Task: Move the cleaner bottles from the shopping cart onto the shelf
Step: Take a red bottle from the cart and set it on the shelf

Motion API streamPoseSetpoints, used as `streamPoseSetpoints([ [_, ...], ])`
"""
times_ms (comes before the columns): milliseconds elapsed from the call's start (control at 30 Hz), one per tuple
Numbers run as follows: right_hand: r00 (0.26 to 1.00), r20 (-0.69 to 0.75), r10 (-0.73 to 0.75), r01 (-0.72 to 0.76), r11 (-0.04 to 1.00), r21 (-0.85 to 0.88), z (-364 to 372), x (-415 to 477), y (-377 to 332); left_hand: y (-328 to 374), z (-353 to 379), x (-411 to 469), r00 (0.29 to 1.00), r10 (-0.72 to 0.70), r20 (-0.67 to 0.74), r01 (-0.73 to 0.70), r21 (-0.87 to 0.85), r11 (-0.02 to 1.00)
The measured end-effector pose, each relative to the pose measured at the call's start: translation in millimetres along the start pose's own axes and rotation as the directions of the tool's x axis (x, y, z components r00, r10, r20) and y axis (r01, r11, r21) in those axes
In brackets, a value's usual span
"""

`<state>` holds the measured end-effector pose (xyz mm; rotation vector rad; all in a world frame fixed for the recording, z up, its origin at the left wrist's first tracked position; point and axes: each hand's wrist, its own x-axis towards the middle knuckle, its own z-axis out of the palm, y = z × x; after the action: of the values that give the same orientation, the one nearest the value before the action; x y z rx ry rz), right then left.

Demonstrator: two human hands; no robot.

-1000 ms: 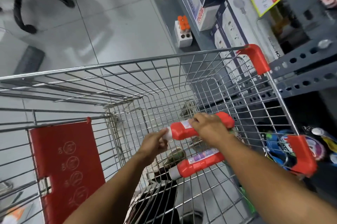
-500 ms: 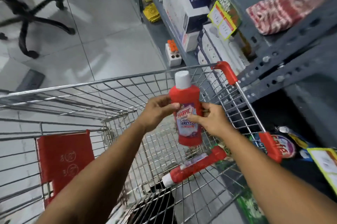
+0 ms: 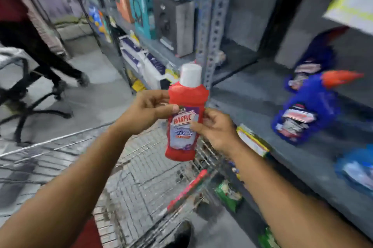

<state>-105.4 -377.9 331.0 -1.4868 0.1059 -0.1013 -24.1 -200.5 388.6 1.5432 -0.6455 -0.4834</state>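
I hold a red Harpic cleaner bottle (image 3: 184,122) with a white cap upright in front of me, above the wire shopping cart (image 3: 141,171). My left hand (image 3: 145,113) grips its left side and my right hand (image 3: 215,128) grips its right side. A second red cleaner bottle (image 3: 187,190) lies on its side in the cart, blurred. The grey shelf (image 3: 262,94) is just to the right of the held bottle, with blue cleaner bottles (image 3: 308,106) standing on it.
A perforated grey shelf post (image 3: 212,15) rises right behind the bottle. Boxes (image 3: 157,13) fill the shelves to the left. A person's legs (image 3: 46,56) and an office chair (image 3: 24,98) are on the floor at left. Green packets (image 3: 229,195) sit on the lower shelf.
Both hands lifted the red bottle out of the cart, turned it upright and raised it toward the shelf. My view swung up and right from the cart to the shelf.
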Motion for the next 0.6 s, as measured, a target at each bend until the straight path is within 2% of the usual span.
streamPoseSetpoints([
  [167,0.973,-0.186,-0.138,0.136,0.99,-0.027,-63,-101,-41,57,106,-20,0.98,0.123,0.155,-0.127,0.013,0.992],
  [400,0.863,-0.458,-0.211,0.196,0.977,-0.082,-172,-256,-58,76,283,-31,0.894,0.204,0.398,-0.2,-0.052,0.978],
  [500,0.761,-0.599,-0.249,0.202,0.968,-0.146,-225,-333,-58,72,375,-32,0.83,0.229,0.509,-0.205,-0.105,0.973],
  [600,0.621,-0.727,-0.295,0.206,0.955,-0.211,-270,-395,-55,71,460,-37,0.757,0.272,0.594,-0.209,-0.174,0.962],
])
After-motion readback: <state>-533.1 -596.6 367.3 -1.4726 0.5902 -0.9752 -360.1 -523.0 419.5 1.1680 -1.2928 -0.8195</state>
